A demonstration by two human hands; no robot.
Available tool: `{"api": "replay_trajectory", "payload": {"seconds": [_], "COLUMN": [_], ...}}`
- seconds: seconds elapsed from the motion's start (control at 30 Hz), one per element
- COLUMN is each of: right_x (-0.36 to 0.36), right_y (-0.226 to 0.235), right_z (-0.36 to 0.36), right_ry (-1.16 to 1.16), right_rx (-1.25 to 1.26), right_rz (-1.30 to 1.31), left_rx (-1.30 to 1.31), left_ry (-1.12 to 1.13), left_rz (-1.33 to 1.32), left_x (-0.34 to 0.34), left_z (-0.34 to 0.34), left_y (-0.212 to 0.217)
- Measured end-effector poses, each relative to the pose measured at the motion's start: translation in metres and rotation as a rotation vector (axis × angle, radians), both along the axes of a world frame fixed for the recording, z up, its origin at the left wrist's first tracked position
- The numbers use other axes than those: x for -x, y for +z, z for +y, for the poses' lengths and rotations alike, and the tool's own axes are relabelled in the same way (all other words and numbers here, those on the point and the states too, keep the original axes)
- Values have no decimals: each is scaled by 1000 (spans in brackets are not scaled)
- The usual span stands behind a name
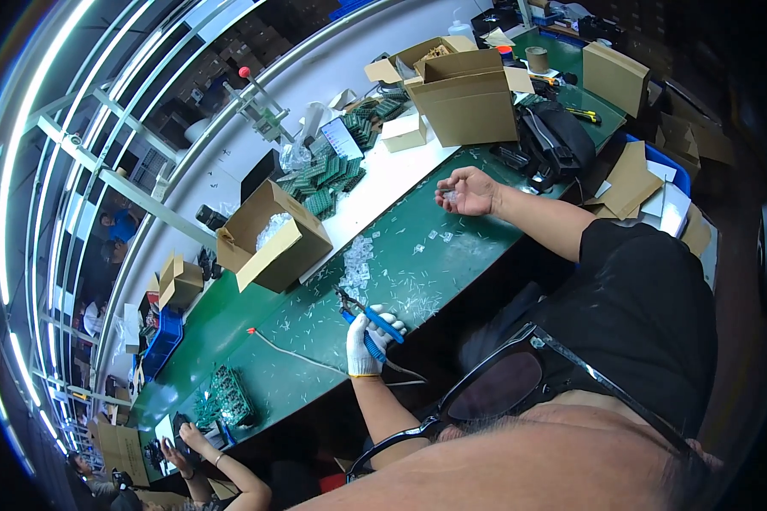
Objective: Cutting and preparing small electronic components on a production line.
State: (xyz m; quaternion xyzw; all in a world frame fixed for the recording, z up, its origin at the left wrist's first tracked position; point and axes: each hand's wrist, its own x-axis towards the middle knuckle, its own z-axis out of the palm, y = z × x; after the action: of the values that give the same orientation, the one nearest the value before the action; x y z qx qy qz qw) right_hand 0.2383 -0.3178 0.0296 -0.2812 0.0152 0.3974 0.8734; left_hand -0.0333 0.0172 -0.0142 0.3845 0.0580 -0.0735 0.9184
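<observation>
In my left hand [370,342], which wears a white knit glove, I grip a pair of blue-handled cutting pliers [387,325]. The jaws point away from me, beside a pile of small clear plastic pieces [356,262] on the green work mat. My right hand [470,192] is bare, palm turned up over the mat with its fingers curled. A small clear plastic piece [450,196] lies in it, partly covered by the fingers. Thin clear offcuts [413,298] are strewn between my hands and around the pliers. A few loose clear pieces [435,235] lie below my right hand.
A carton [283,255] with clear pieces stands past the pile. Behind are green circuit boards [320,183], a hand press [264,115] and a larger carton [464,102]. A black bag [562,140] sits at right. A pale cable [298,353] crosses the mat; a co-worker's hands [187,447] are lower left.
</observation>
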Motion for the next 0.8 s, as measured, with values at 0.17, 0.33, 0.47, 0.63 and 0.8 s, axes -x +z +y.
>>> {"api": "replay_trajectory", "payload": {"seconds": [0.17,0.33,0.47,0.63,0.8], "right_x": [-6,40,37,21,17], "right_y": [-13,1,-7,-21,-7], "right_z": [5,10,11,8,13], "right_ry": [84,234,285,176,359], "right_rx": [711,1406,1407,1087,102], "right_rz": [-474,-1532,-1519,-1235,-130], "left_rx": [-24,77,-22,21,99], "left_ry": [20,-49,13,-28,-62], "left_rz": [40,3,35,16,-8], "left_x": [-1,-3,0,-3,-6], "left_z": [-7,-2,-5,2,9], "left_y": [5,1,6,-4,-15]}}
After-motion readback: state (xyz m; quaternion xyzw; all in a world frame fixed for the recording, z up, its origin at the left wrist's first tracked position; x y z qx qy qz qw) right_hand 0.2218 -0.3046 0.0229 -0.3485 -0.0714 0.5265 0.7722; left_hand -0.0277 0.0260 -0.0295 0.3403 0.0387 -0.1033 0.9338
